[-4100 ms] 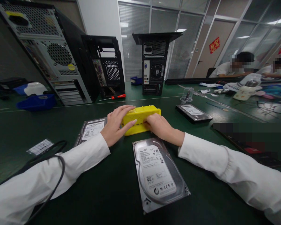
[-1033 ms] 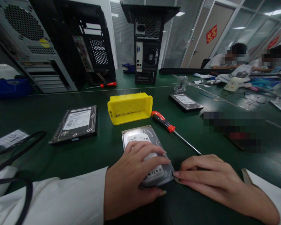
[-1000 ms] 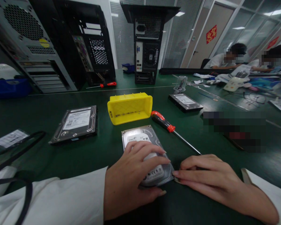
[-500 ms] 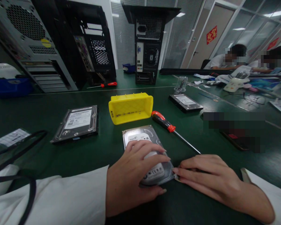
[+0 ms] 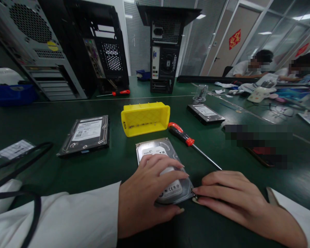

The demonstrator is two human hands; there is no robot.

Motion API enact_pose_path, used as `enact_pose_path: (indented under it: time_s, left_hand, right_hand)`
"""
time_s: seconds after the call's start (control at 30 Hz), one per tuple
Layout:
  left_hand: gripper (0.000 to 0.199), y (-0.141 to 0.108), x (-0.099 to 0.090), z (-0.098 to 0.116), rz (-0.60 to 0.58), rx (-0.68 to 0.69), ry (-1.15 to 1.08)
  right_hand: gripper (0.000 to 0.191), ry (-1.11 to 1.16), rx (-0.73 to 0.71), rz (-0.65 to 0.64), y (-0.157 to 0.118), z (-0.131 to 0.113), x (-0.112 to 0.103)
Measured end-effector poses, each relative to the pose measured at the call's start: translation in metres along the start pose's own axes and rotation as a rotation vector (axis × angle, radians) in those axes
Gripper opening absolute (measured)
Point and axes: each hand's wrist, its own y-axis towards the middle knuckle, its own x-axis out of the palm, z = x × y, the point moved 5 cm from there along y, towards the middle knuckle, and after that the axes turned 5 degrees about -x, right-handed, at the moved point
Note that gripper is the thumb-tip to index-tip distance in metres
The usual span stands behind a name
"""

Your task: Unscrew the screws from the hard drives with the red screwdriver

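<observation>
A silver hard drive (image 5: 157,146) with a white label lies flat on the green table in front of me. My left hand (image 5: 157,186) is over its near half, fingers across the top and thumb at the near side, holding it. At the drive's right near corner, my right hand (image 5: 222,191) pinches a small shiny metal piece, apparently a screw (image 5: 194,197), between thumb and fingertips; most of it is hidden. Just beyond the right hand lies a red-and-black screwdriver (image 5: 182,133), its shaft pointing toward that hand.
Behind the drive stands a yellow bin (image 5: 146,119) with small dark bits inside. Other hard drives lie left (image 5: 86,136) and right (image 5: 206,113). Computer cases (image 5: 164,51) line the back, near a second screwdriver (image 5: 121,92). A black cable (image 5: 36,213) crosses my left sleeve. People sit far right.
My right fingertips have shifted slightly at the drive's corner, and more of the small metal piece shows. My left hand stays on the drive. The whole view has moved a little.
</observation>
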Motion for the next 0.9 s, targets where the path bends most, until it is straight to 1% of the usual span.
enact_pose_path:
  time_s: [0.13,0.3,0.57,0.7,0.83,0.9]
  left_hand:
    - [0.057,0.000,0.000,0.001,0.003,0.004,-0.002]
    - [0.055,0.000,0.000,0.001,0.004,-0.003,0.008]
    - [0.055,0.000,0.001,0.001,0.005,-0.002,0.002]
    - [0.055,0.000,0.000,0.001,0.001,-0.002,-0.002]
    - [0.055,0.000,0.000,0.002,0.005,0.003,-0.003]
    - [0.055,0.000,0.000,0.002,0.003,0.000,-0.003]
  right_hand:
    - [0.014,0.077,0.020,-0.035,-0.001,0.002,0.003]
    - [0.016,0.086,-0.004,-0.031,0.000,0.002,0.002]
    - [0.021,0.133,-0.029,-0.074,-0.002,0.005,0.002]
    - [0.023,0.196,0.004,-0.092,-0.003,0.008,0.006]
    - [0.024,0.300,0.049,-0.073,-0.001,0.011,0.009]
    - [0.025,0.316,0.061,-0.061,0.000,0.012,0.009]
